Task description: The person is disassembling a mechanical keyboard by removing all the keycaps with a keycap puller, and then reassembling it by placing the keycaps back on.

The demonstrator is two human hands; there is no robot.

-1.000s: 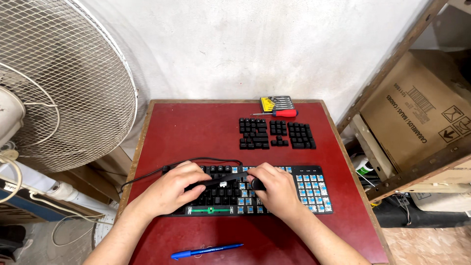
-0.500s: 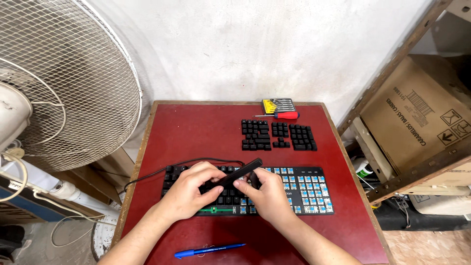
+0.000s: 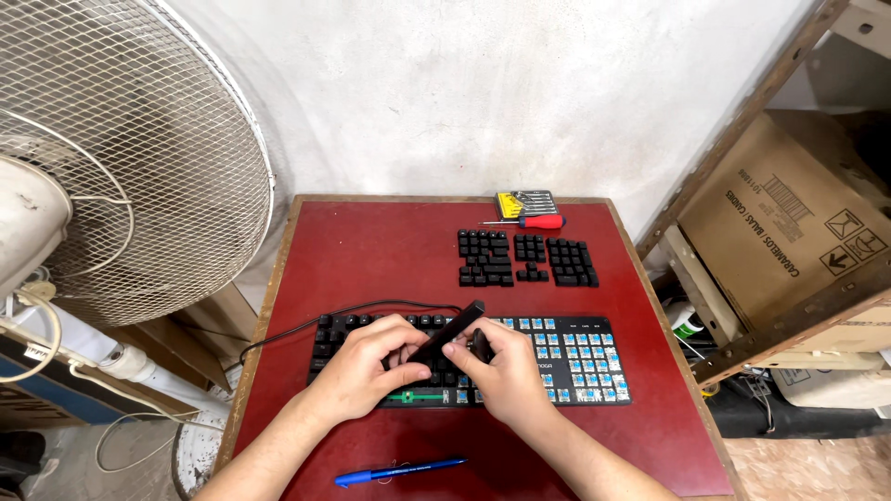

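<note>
A black keyboard (image 3: 575, 357) with blue switches bared on its right half lies on the red table (image 3: 390, 250). Both my hands hover over its middle. My left hand (image 3: 367, 366) pinches the lower end of a long black keycap bar (image 3: 455, 327), which is tilted up off the board. My right hand (image 3: 497, 366) holds a small dark tool against the bar's middle. Removed black keycaps (image 3: 524, 258) sit in rows at the table's far side.
A red-handled screwdriver (image 3: 534, 222) and a yellow bit case (image 3: 524, 203) lie at the back edge. A blue pen (image 3: 399, 472) lies near the front edge. A white fan (image 3: 121, 167) stands left; a cardboard box (image 3: 798, 223) on a wooden shelf is right.
The long black keycap bar has come up off the keyboard and now tilts upward between my hands, which have drawn closer together.
</note>
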